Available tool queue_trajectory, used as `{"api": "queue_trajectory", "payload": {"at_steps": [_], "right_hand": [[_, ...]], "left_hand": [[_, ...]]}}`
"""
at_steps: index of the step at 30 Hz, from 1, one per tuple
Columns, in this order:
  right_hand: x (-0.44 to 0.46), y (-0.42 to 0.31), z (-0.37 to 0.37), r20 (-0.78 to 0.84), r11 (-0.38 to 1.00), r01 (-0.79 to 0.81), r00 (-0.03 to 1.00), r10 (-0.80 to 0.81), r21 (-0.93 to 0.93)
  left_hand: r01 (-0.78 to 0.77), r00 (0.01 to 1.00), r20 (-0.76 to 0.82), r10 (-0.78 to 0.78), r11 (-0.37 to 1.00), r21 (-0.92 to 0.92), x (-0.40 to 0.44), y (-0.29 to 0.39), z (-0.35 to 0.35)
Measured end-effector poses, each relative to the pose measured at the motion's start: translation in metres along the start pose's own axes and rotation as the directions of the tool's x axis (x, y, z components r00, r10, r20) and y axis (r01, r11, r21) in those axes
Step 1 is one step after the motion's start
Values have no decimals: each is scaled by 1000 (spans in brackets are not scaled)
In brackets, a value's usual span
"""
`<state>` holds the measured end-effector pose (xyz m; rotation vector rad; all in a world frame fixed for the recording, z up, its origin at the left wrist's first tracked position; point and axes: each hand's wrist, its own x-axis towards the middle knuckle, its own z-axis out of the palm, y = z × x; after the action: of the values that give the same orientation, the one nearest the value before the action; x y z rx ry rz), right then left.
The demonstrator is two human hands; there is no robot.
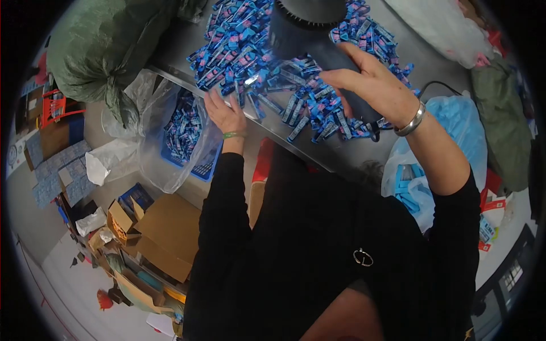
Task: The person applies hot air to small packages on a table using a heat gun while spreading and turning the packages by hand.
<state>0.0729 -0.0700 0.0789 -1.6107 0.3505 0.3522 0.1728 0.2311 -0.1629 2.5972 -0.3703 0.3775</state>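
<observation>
My right hand (381, 91) is wrapped around the handle of what looks like a black hair dryer (298, 37), its round toothed end at the top of the view. Beneath and around the dryer spreads a heap of small blue and pink wrapped packets (236, 42) on a metal table (264, 128). My left hand (226, 116) rests at the table's near edge with fingers stretched out, beside the packets and holding nothing I can see. Below that hand, a blue basket (199, 169) with a clear plastic bag (151, 153) around it contains more packets.
A large green sack (102, 51) stands at upper left. To the right are a pale blue plastic bag (455, 122) with blue pieces inside and another green sack (500, 119). A black cord (441, 83) lies by the table's right side. Cardboard boxes (168, 227) stand at lower left.
</observation>
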Motion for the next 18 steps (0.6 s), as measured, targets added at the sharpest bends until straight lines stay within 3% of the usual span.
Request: {"api": "queue_trajectory", "payload": {"at_steps": [1,2,4,5,7,9,11,12,14,16,18], "right_hand": [[4,0,-1,-71,998,24,997,-29,-65],[10,5,-9,-120,998,49,991,-53,-39],[15,9,-21,-261,992,53,965,-22,112],[10,5,-23,-295,991,75,955,-38,115],[-6,-2,-26,-281,994,-8,959,37,106],[-20,-5,-36,-266,991,-94,957,118,99],[-27,-6,-47,-181,975,-187,961,207,123],[-24,-4,-45,-180,975,-188,961,208,121],[-18,5,-38,-376,991,-102,918,127,85],[-12,-2,-22,-342,997,-74,937,73,9],[-11,-9,-7,-306,997,-50,952,28,-63]], "left_hand": [[-98,994,42,98,995,-5,13,2,-1],[-92,995,36,93,996,-8,23,6,2],[-276,960,53,276,961,-8,42,19,14],[-270,962,47,270,963,-9,49,26,19],[-261,955,103,278,953,-155,55,44,29],[-238,966,75,247,965,-111,46,56,37],[-280,951,73,300,938,-206,33,67,36],[-272,948,102,302,934,-233,22,71,37],[-299,926,147,347,914,-274,7,77,36],[-353,880,208,426,882,-313,-2,81,29],[-343,903,181,390,907,-245,-2,77,17]]}}
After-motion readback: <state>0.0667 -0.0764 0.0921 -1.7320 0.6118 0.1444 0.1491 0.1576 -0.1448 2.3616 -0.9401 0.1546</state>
